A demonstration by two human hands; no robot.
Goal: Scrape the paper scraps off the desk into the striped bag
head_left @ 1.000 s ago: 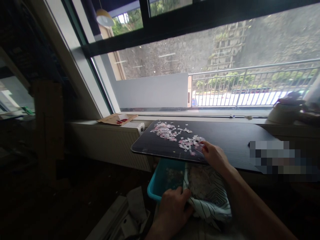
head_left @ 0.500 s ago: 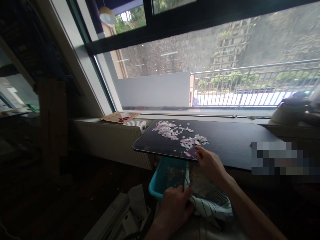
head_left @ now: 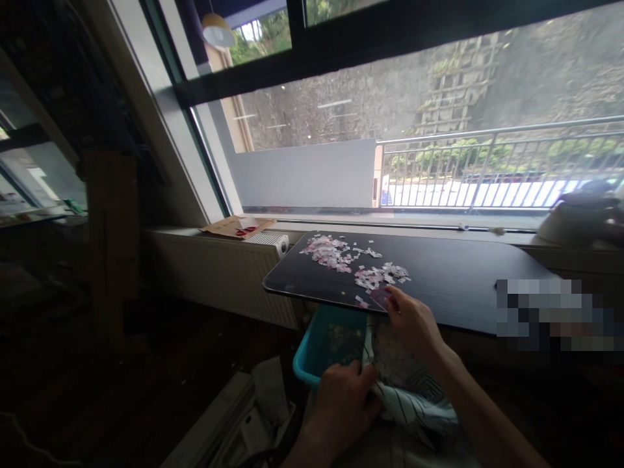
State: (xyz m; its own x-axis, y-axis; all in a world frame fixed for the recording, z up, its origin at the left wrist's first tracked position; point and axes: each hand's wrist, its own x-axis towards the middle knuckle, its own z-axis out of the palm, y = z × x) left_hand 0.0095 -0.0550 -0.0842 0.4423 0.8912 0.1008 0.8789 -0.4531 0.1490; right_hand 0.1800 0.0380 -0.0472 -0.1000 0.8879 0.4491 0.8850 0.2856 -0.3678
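Between the thumb and fingers of my right hand [head_left: 414,318] is a thin, see-through purplish plastic piece [head_left: 378,298], resting by the front edge of the dark table [head_left: 458,270]. A few pink and white paper scraps [head_left: 361,302] lie just left of it. Farther back are two heaps of small scraps, a larger heap [head_left: 329,252] and a nearer heap [head_left: 377,276]. Below the table, my left hand [head_left: 344,396] is closed on the rim of a pale patterned cloth bag [head_left: 414,400] with scraps inside. A teal basin [head_left: 305,357] stands beside the bag, with bits on its bottom.
A radiator [head_left: 229,266] runs left of the table. On the sill lie brown paper [head_left: 219,227] and red-handled scissors [head_left: 246,231]. White panels [head_left: 244,416] lean at lower left. A blurred-out patch covers the table's right end. A large window stands behind.
The whole view has shifted slightly, with the scene sitting a little farther right. Both hands keep their holds; the plastic piece stays by the table edge.
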